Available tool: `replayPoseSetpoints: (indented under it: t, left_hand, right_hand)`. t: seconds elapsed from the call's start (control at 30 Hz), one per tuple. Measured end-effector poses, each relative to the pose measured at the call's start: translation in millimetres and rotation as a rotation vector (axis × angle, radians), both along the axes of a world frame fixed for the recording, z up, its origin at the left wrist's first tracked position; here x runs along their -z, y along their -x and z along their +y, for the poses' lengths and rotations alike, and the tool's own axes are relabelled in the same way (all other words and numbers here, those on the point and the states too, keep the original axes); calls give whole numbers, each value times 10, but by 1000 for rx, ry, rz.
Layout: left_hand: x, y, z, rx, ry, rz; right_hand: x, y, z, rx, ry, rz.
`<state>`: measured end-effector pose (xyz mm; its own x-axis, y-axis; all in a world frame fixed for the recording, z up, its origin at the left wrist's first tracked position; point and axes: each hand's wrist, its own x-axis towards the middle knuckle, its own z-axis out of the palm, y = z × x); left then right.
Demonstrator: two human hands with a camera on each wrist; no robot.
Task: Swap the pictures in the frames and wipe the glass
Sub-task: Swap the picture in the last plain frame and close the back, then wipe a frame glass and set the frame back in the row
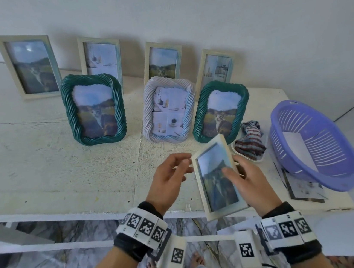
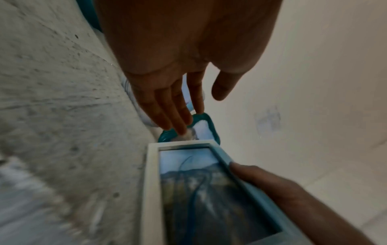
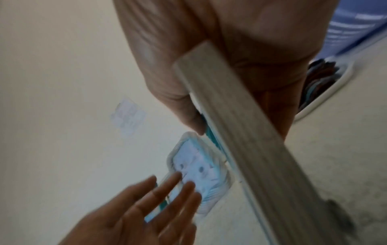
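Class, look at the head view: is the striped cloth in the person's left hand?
No. The striped cloth lies on the table beside the purple basket, and the left hand is open, holding nothing.

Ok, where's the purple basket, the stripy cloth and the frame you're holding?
purple basket [image 1: 335,182]: head view, on its near rim.
stripy cloth [image 1: 250,144]: head view, on its bunched middle.
held frame [image 1: 217,184]: head view, on the glass, gripped by the right hand [image 1: 251,182].

No readable text, only coded wristband [image 1: 146,225] markers.
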<state>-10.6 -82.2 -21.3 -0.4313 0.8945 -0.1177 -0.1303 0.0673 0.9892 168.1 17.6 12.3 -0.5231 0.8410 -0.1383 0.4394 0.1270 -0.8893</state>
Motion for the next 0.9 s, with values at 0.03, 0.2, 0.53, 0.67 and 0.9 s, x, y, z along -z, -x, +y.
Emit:
replayPoseSetpoints:
  t: [0.03,0.2,0.53,0.67,0.9]
  left_hand:
    - [78,-10,15,8,47,89]
    - [281,-41,21,6,184,74]
    - [219,117,-82,-193,-5,-64]
    - [234,204,-146,-226,-13,-6]
    - [241,307,-226,-230,-7,118]
  right_hand:
    - [34,-54,44,38,17,14]
    - [108,-136,42,219,390,292]
    - [88,-90,529,186,-258,-128]
    - [252,-39,1224,238,-552,-594]
    - [433,108,1566,198,-436,-837]
